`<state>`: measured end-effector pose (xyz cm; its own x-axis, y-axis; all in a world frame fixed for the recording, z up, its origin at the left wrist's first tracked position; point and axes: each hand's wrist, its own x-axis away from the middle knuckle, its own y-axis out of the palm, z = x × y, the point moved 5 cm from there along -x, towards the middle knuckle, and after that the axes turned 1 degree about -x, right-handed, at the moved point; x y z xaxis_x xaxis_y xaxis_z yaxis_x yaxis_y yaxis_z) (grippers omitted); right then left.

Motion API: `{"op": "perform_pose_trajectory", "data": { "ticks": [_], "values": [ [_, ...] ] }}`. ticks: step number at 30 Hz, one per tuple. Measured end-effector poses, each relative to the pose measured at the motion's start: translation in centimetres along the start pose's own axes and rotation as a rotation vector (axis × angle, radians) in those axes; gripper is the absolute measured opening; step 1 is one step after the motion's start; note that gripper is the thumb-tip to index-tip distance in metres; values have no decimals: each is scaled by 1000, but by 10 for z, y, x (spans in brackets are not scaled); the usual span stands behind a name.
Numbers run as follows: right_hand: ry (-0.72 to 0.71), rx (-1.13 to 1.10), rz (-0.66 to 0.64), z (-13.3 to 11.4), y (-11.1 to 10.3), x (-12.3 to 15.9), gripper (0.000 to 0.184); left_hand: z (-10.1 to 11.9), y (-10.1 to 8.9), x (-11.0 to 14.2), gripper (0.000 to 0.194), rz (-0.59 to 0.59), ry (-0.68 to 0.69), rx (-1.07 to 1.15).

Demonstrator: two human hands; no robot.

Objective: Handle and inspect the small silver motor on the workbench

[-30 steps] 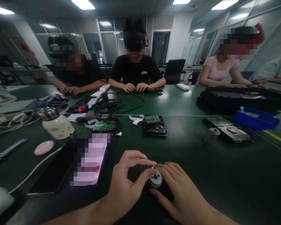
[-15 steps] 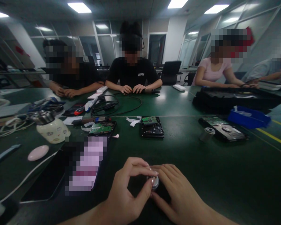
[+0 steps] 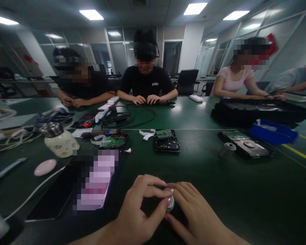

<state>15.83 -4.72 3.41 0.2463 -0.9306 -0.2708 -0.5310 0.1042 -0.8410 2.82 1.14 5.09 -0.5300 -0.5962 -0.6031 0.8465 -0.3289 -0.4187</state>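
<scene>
A small round silver metal part (image 3: 170,203) sits between my two hands above the near side of the green table. My left hand (image 3: 140,207) pinches it at the top with thumb and fingertips. From the other side, the fingers and thumb of my right hand (image 3: 193,207) curl around the same part. Most of its body is hidden by the fingers. Beyond my hands lies a black hard drive (image 3: 167,146) with a green circuit board (image 3: 164,134). Farther right, a small silver cylinder (image 3: 227,150) stands beside another opened hard drive (image 3: 247,144).
At left lie a tablet-like black slab (image 3: 51,194), a phone with a lit screen (image 3: 98,180), a pink oval object (image 3: 45,167) and a cream bottle (image 3: 62,144). A blue bin (image 3: 274,132) and a black tray (image 3: 260,109) stand at right. Several people sit across the table.
My view has shifted slightly, so the scene sits a little lower and to the right. Both hands stay on the silver part, with the left fingertips moved only slightly.
</scene>
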Motion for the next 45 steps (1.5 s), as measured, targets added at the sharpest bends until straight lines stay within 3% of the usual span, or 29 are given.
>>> {"op": "perform_pose_trajectory", "data": {
  "ticks": [5,11,15,18,20,22,27,32,36,40,45],
  "values": [
    [20,14,-37,-1,0,-1,28,-7,4,1,7,54,-136,-14],
    [33,-4,-26,0,-1,1,28,-6,5,2,25,81,-231,117],
    [54,-8,-47,2,0,0,33,-8,-4,-4,24,235,-204,121],
    [69,23,-78,2,1,-1,37,-28,-11,-8,23,344,-317,14],
    [80,42,-97,3,2,-3,39,-47,-9,-11,20,270,-439,-78],
    [98,45,-115,5,3,-3,41,-60,-5,-13,17,187,-471,-119],
    [122,30,-120,7,4,-3,40,-68,0,-16,12,97,-477,-153],
    [111,23,-98,5,3,0,39,-60,-3,-19,10,116,-485,-90],
    [95,19,-61,3,2,-1,37,-41,-2,-19,15,161,-459,73],
    [42,0,-49,1,1,-1,34,-20,8,-15,25,42,-432,256],
    [37,-7,-65,2,1,-1,34,-11,5,-10,32,-24,-418,168]
  ]
}}
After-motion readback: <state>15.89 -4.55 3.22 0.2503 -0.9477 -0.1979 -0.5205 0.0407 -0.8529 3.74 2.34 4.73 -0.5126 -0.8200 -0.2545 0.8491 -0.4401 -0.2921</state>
